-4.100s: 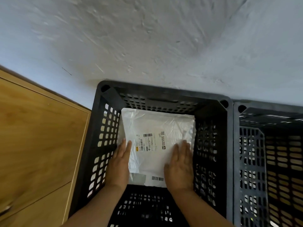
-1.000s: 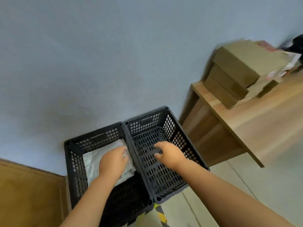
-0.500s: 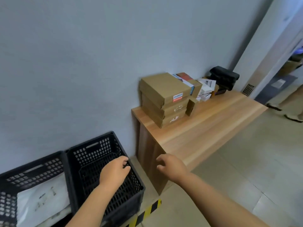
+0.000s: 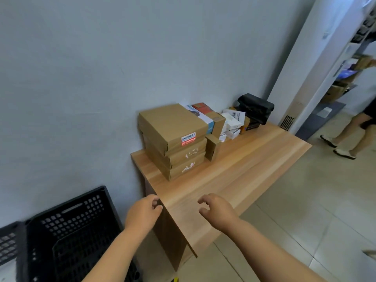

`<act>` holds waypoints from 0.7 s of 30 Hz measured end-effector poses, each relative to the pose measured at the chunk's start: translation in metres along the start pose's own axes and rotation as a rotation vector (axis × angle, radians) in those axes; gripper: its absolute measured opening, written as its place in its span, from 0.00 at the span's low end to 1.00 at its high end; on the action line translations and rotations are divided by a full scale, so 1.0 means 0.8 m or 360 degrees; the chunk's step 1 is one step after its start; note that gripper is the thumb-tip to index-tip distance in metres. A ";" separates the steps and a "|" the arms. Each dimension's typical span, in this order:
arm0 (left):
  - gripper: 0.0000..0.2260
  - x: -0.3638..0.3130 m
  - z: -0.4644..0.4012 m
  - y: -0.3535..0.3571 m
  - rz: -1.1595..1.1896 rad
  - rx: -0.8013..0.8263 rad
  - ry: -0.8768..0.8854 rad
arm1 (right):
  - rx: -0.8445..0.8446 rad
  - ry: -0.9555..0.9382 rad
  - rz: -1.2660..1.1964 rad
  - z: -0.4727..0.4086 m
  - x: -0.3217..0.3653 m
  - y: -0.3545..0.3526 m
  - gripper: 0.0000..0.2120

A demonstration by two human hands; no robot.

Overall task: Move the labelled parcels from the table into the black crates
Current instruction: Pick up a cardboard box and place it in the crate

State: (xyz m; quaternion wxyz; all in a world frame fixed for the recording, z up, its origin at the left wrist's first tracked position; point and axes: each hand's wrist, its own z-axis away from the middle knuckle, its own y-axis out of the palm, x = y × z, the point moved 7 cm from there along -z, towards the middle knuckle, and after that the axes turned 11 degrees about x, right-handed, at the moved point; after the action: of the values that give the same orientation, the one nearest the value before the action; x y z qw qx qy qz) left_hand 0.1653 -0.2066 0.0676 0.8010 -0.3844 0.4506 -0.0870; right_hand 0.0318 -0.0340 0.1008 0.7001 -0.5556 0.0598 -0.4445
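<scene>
The white parcel now lies out of view in a crate. Both hands, left hand (image 4: pixel 143 211) and right hand (image 4: pixel 215 209), have come to the table (image 4: pixel 244 169), loosely curled, holding nothing. Boxes (image 4: pixel 175 139) wait at its back-left corner, the next load for the black crate (image 4: pixel 67 231).

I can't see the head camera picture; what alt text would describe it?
Two empty hands, left hand and right hand, reach over a wooden table toward a stack of cardboard parcels against a grey wall. A black crate sits on the floor at lower left.
</scene>
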 end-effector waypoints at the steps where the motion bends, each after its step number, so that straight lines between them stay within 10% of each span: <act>1: 0.18 -0.009 -0.017 0.002 0.0041 -0.0010 -0.0001 | -0.0002 0.0002 0.0001 -0.013 -0.009 -0.009 0.16; 21: 0.55 -0.085 -0.267 -0.072 0.0968 -0.0429 -0.0463 | -0.0383 -0.0236 0.0084 -0.271 -0.063 -0.217 0.23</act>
State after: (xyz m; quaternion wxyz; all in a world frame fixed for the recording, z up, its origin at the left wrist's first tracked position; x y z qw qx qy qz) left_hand -0.0309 -0.3284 0.0885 0.7881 -0.3433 0.4331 0.2711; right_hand -0.2200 -0.1546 0.1432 0.6423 -0.6652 0.0752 -0.3733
